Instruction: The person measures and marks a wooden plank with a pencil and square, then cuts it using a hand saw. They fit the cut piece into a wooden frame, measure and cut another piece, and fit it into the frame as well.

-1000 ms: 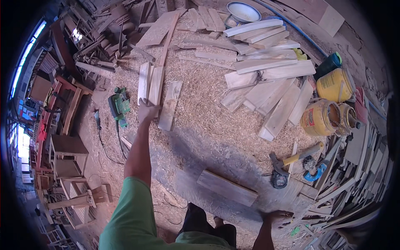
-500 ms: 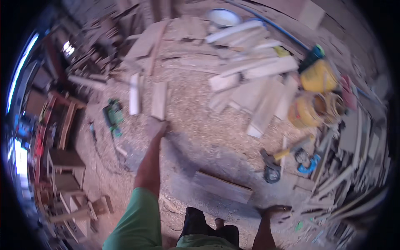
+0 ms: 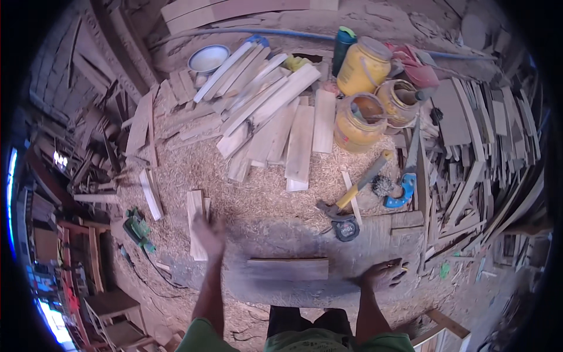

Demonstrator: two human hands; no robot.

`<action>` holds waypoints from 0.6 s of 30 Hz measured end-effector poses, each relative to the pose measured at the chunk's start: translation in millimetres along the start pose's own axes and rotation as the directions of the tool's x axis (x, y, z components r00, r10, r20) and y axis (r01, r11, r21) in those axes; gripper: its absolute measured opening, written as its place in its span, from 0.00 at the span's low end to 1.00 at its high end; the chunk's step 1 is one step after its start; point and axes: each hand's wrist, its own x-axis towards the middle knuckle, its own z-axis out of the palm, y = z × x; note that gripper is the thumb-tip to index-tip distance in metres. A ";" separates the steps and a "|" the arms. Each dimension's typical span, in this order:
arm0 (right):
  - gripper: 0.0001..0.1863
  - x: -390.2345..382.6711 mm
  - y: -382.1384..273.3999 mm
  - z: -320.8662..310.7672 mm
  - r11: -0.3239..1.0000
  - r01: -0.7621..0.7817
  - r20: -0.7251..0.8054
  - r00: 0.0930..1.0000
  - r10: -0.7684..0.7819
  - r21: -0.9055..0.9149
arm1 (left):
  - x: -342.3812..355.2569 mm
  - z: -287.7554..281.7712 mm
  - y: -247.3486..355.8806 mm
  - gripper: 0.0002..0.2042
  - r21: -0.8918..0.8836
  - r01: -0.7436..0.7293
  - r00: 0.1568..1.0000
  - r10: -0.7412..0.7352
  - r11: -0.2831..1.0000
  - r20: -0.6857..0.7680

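Note:
My left hand (image 3: 209, 236), slightly blurred, has its thumb and fingers apart over the right side of a short pale wood block (image 3: 197, 250). Whether it touches the block I cannot tell. Over the bench's right part is my right hand (image 3: 380, 274), its fingers curled about a thin, yellow-tipped stick (image 3: 404, 269) that looks like a pencil. Between the two hands a flat wooden board (image 3: 287, 268) lies crosswise on the dark worktop (image 3: 246, 287), close to my body. Neither hand touches this board.
A hammer (image 3: 352, 188), tape measure (image 3: 345, 229) and blue-handled saw (image 3: 402, 190) lie at the right. Beyond are stacked planks (image 3: 300, 141) and yellow tubs (image 3: 363, 64) on shavings. At left sit a green power tool (image 3: 138, 227) with its cord and another block (image 3: 151, 195).
My view has swung to the right and straightened. The left hand has gone from the wood block's near end to over its side. My right hand's fingers now show more curled.

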 end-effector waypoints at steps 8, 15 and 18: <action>0.33 -1.8 -2.2 1.9 0.995 0.029 -0.087 0.996 -0.021 0.091 | 42.5 121.1 282.7 0.37 -0.078 -0.065 0.997 0.068 0.995 0.032; 0.32 2.2 0.1 3.0 0.994 -0.005 -0.079 0.997 0.014 0.108 | 15.7 98.4 208.5 0.33 -0.070 -0.088 0.961 0.103 0.994 0.257; 0.32 1.1 8.4 1.4 0.996 0.089 -0.151 0.984 -0.093 -0.030 | 1.1 90.6 200.3 0.36 -0.050 -0.146 0.961 0.154 0.988 0.228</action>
